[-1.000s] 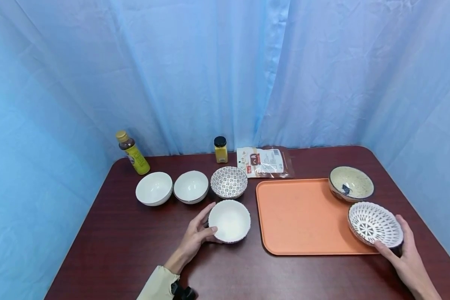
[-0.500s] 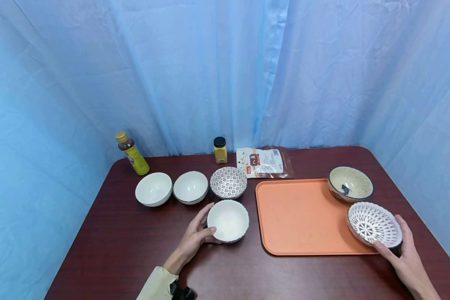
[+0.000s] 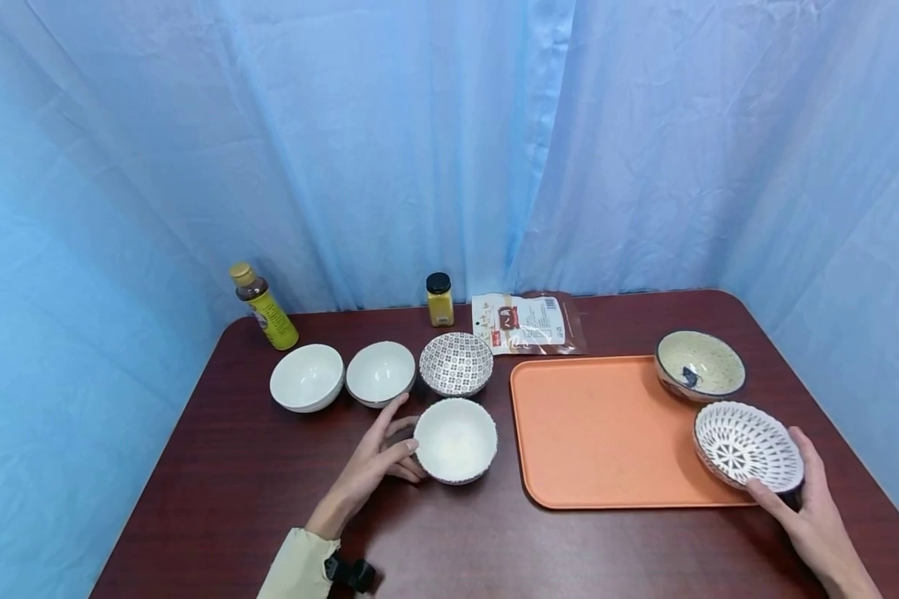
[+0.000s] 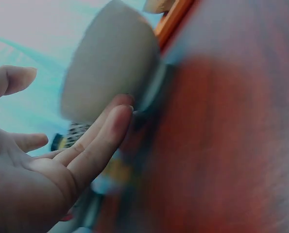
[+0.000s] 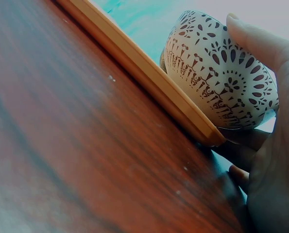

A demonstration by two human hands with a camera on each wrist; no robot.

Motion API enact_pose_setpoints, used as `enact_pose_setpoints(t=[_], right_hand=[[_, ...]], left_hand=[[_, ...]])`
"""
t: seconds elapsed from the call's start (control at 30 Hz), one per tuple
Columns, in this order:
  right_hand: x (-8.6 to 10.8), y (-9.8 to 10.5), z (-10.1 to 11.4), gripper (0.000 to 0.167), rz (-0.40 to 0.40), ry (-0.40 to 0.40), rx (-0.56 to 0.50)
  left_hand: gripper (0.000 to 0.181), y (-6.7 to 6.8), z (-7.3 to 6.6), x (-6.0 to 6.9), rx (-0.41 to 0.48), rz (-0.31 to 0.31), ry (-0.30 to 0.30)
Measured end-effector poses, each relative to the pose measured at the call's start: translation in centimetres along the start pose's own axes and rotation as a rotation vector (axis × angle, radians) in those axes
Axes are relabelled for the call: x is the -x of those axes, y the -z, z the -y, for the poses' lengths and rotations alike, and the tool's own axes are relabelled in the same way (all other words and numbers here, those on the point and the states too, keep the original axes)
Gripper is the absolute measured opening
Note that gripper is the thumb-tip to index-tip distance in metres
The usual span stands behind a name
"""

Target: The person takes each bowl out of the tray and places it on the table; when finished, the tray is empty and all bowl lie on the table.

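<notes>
– Scalloped bowl (image 3: pixel 749 448)?
– One, clamped in right grip (image 3: pixel 809 509).
– White bowl (image 3: pixel 456 441)?
– One, beside the spread left grip (image 3: pixel 367 466).
– Others?
– Beyond left grip: bowls (image 3: pixel 457 364), three; bottle (image 3: pixel 273 322), jar (image 3: pixel 440 308), packet (image 3: pixel 524 324), one each. Leftward of right grip: tray (image 3: pixel 599 441), speckled bowl (image 3: pixel 707 362), one each.

Blue curtains (image 3: pixel 389 150) — softly creased, reddish-brown table (image 3: pixel 225 474)

The flat printed packet (image 3: pixel 528 324) bears a barcode (image 3: pixel 549 304) and, on its brown panel (image 3: pixel 509 318), large characters, one resembling 八; its finer print is illegible, as is the lettering on the yellow-labelled bottle (image 3: pixel 271 318).
</notes>
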State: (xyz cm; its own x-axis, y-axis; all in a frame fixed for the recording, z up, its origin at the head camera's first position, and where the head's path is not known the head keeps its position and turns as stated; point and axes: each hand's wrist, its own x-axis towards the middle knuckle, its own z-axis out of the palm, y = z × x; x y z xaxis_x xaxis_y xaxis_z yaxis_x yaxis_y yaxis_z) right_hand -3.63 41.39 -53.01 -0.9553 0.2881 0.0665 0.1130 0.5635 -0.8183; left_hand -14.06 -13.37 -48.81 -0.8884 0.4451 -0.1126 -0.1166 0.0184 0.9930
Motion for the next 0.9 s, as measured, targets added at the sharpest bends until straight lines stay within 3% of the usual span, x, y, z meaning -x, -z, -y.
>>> enact_pose_setpoints(t=[0.23, 0.4, 0.53, 0.63, 0.73, 0.9], right_hand=[[-0.1, 0.0, 0.2, 0.093, -0.006, 0.013, -0.002], [-0.2, 0.1, 0.1, 0.092, -0.001, 0.012, -0.004], [-0.2, 0.1, 0.1, 0.092, 0.003, 0.001, 0.002], [-0.2, 0.0, 0.1, 0.093, 0.007, -0.009, 0.003], [-0.1, -0.1, 0.0, 0.092, 0.008, -0.009, 0.001], [-0.1, 0.0, 0.0, 0.092, 0.007, 0.007, -0.002]], left_hand=[[0.068, 0.5, -2.3, 0.4, -0.049, -0.13, -0.076], [0.067, 0.0, -3.3, 0.0, -0.114, -0.169, -0.096], [0.065, -0.6, -4.2, -0.5, -0.192, -0.242, -0.098], [0.063, -0.8, -5.0, -0.8, -0.201, -0.298, -0.101], [0.062, -1.2, -5.6, -1.1, -0.184, -0.293, -0.131], [0.063, -2.7, -6.6, -2.2, -0.142, -0.214, -0.198]])
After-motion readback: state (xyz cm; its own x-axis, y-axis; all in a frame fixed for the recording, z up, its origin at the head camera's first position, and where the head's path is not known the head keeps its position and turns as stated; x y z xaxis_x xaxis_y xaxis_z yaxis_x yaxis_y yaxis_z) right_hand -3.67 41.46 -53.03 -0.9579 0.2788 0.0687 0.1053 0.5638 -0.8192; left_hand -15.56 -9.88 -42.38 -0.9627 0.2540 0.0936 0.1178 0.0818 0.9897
